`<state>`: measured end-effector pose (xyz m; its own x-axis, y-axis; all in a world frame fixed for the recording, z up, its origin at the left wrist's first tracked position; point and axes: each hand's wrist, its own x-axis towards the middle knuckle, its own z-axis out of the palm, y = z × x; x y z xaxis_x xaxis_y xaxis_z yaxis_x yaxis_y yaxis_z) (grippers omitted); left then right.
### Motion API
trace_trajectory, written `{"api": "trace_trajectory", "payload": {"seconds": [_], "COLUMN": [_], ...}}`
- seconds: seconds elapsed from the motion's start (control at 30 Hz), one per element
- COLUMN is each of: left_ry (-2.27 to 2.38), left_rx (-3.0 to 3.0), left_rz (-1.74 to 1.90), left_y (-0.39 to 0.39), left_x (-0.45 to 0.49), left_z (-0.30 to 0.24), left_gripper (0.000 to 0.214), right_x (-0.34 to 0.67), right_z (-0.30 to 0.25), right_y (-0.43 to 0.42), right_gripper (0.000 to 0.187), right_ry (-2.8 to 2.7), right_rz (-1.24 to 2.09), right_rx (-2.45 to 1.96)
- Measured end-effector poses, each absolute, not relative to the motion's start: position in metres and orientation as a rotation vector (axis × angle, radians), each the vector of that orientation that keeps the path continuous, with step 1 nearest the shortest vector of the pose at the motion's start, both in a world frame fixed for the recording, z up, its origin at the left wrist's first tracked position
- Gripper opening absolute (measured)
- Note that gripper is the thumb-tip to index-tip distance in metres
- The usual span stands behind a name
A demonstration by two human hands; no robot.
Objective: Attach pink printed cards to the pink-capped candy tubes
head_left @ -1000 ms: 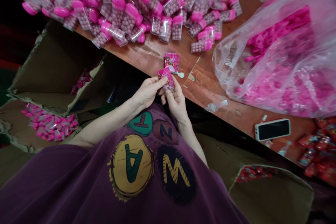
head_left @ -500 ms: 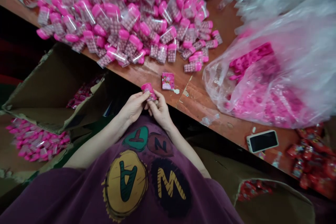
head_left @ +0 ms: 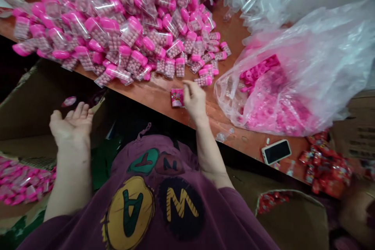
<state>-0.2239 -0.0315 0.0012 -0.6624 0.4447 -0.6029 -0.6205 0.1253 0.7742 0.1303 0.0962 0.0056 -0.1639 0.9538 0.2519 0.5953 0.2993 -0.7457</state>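
My left hand (head_left: 72,125) is stretched over a cardboard box (head_left: 26,105), palm up, fingers spread, holding nothing. Just beyond its fingertips a small pink packet (head_left: 69,101) shows against the inside of the box; whether it is in the air or lying there I cannot tell. At the table edge, a small pink printed packet or stack of packets (head_left: 177,97) lies flat. Right beside it is my right hand (head_left: 195,99), fingers partly curled and apart, the thumb side close to its right edge. Small clear jars with pink caps and pink beads (head_left: 131,31) are heaped just behind.
A clear plastic bag of pink pieces (head_left: 272,101) sits on the right of the table (head_left: 140,91). Near it lie a phone (head_left: 277,151) and red wrapped packets (head_left: 328,164). Below are an open box with red packets (head_left: 272,201) and a pile of pink-capped jars (head_left: 26,183).
Both hands were together holding a pink packet. They have parted: my left hand swung left to the box and let go; my right hand moved up to the packet on the table.
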Motion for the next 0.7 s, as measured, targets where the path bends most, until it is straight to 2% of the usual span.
{"api": "trace_trajectory", "payload": {"seconds": [0.07, 0.13, 0.17, 0.23, 0.4, 0.5, 0.7], "left_ry": [1.654, 1.659, 1.698, 1.614, 1.44, 1.421, 1.515], "left_rx": [-0.149, 0.0, 0.124, 0.485, 1.385, 1.59, 1.746], "left_rz": [1.667, 1.646, 1.711, 1.611, 1.235, 1.164, 1.123], "left_y": [-0.029, -0.022, -0.018, -0.008, 0.013, 0.019, 0.019], "left_x": [-0.214, -0.18, -0.159, -0.114, -0.048, -0.038, -0.035], "left_z": [-0.001, 0.001, 0.002, 0.005, 0.0, -0.01, -0.022], "left_gripper": [0.03, 0.009, 0.004, 0.007, 0.014, 0.018, 0.017], "right_x": [0.167, 0.189, 0.192, 0.186, 0.143, 0.132, 0.133], "right_z": [0.005, 0.003, 0.002, -0.001, 0.001, 0.001, -0.018], "right_y": [0.113, 0.122, 0.123, 0.118, 0.077, 0.051, 0.033], "right_gripper": [0.029, 0.032, 0.033, 0.036, 0.036, 0.055, 0.048], "right_ry": [-1.69, -1.642, -1.653, -1.752, -2.243, -2.446, -2.524], "right_rz": [0.408, 0.287, 0.257, 0.281, 0.464, 0.41, 0.234], "right_rx": [-1.633, -1.848, -1.906, -1.914, -1.622, -1.66, -1.754]}}
